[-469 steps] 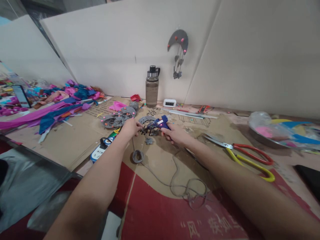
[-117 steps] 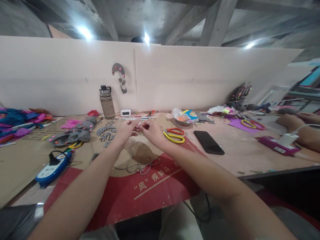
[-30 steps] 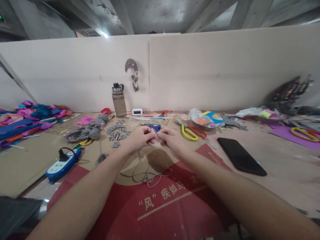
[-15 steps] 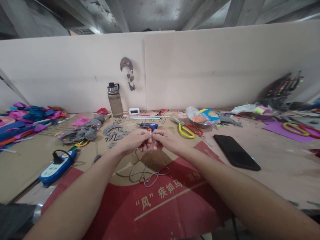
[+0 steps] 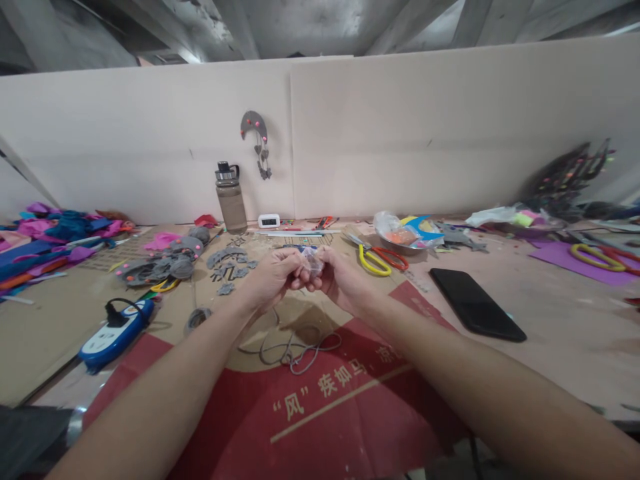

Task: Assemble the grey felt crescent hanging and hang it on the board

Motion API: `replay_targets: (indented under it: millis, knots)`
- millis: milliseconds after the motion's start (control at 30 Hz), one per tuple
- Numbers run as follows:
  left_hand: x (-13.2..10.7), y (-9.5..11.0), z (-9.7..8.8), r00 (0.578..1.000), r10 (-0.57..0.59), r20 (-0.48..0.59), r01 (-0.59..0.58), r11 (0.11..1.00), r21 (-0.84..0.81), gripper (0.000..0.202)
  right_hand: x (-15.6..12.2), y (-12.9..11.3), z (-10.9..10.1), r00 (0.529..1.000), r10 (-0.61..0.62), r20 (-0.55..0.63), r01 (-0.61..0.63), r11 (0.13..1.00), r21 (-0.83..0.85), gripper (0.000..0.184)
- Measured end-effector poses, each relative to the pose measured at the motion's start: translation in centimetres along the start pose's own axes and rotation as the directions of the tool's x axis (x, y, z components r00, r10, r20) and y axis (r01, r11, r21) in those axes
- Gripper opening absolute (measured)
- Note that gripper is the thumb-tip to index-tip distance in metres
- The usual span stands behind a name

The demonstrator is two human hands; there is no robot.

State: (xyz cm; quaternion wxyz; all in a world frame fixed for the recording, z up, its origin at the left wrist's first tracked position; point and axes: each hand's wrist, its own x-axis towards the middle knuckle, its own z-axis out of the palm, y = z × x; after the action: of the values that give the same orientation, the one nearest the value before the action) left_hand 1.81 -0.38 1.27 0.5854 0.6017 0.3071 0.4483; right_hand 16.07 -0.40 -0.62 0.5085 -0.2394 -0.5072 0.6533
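Sm. pkt (image 5: 313,261), prob. plastic, part. hidden by fingers (image 5: 289,261); details blurred.

Looks like a craft workshop. Set under a bare, beamed, concrete-looking ceiling (image 5: 300,27) and backed by plain pale boards (image 5: 450,120). Has a long counter (image 5: 545,333) strewn with heaped bright scraps (image 5: 65,230), cut grey pieces (image 5: 233,257), loose grey cord (image 5: 295,345) and scissors (image 5: 367,249) with red and yellow handles. Partly covered with printed cardboard (image 5: 350,427). Also has a blue power strip (image 5: 117,337), a grey crescent (image 5: 254,121) with dangling shapes against the boards and, farther right, more scissors on a purple sheet (image 5: 565,259).
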Motion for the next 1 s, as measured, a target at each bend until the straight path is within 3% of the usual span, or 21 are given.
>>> replay_targets:
  millis: [133, 200, 300, 367, 433, 567, 700, 867, 933, 1000]
  knots:
    - [0.2, -0.1, -0.7, 0.999, -0.007, -0.044, 0.014, 0.986, 0.164, 0.024, -0.4, -0.1, 0.0, 0.994, -0.103, -0.033, 0.085, 0.933, -0.35, 0.023]
    - [0.1, 0.0, -0.8, 0.998, 0.015, -0.062, 0.006, 0.949, 0.317, 0.025, -0.6, -0.3, 0.0, 0.979, -0.195, -0.054, 0.125, 0.794, -0.596, 0.028]
    - [-0.1, 0.2, -0.7, 0.993, 0.055, -0.103, 0.019, 0.796, 0.605, 0.025, -0.7, -0.4, -0.4, 0.944, -0.316, -0.098, 0.103, 0.562, -0.82, 0.026]
    - [-0.3, 0.3, -0.4, 0.989, 0.078, -0.123, 0.036, 0.686, 0.727, 0.023, -0.4, -0.2, -0.9, 0.925, -0.361, -0.117, 0.069, 0.464, -0.883, 0.023]
    - [-0.4, 0.4, -0.2, 0.988, 0.077, -0.135, 0.055, 0.643, 0.764, 0.022, -0.2, 0.0, -1.4, 0.919, -0.38, -0.106, 0.063, 0.407, -0.911, 0.019]
    - [-0.3, 0.4, 0.0, 0.985, 0.022, -0.172, 0.105, 0.714, 0.692, 0.027, -0.1, 0.5, -1.6, 0.895, -0.446, 0.016, 0.181, 0.331, -0.926, 0.004]
    - [-0.3, 0.4, 0.1, 0.99, 0.009, -0.141, 0.088, 0.741, 0.666, 0.026, -0.5, 0.4, -1.3, 0.877, -0.423, 0.227, 0.299, 0.111, -0.948, 0.012]
    - [-0.3, -0.1, 0.1, 0.995, 0.028, -0.098, 0.049, 0.71, 0.702, 0.026, -0.7, -0.1, -1.3, 0.922, -0.308, 0.233, 0.283, 0.127, -0.951, 0.024]
    - [-0.1, -0.3, -0.4, 0.988, 0.11, -0.103, -0.003, 0.7, 0.714, 0.032, -0.6, -0.3, -1.4, 0.916, -0.331, 0.226, 0.287, 0.147, -0.947, 0.026]
    - [0.3, -0.4, -1.2, 0.948, 0.26, -0.182, -0.043, 0.674, 0.738, 0.034, -0.4, -0.5, -1.5, 0.91, -0.373, 0.183, 0.278, 0.22, -0.935, 0.027]
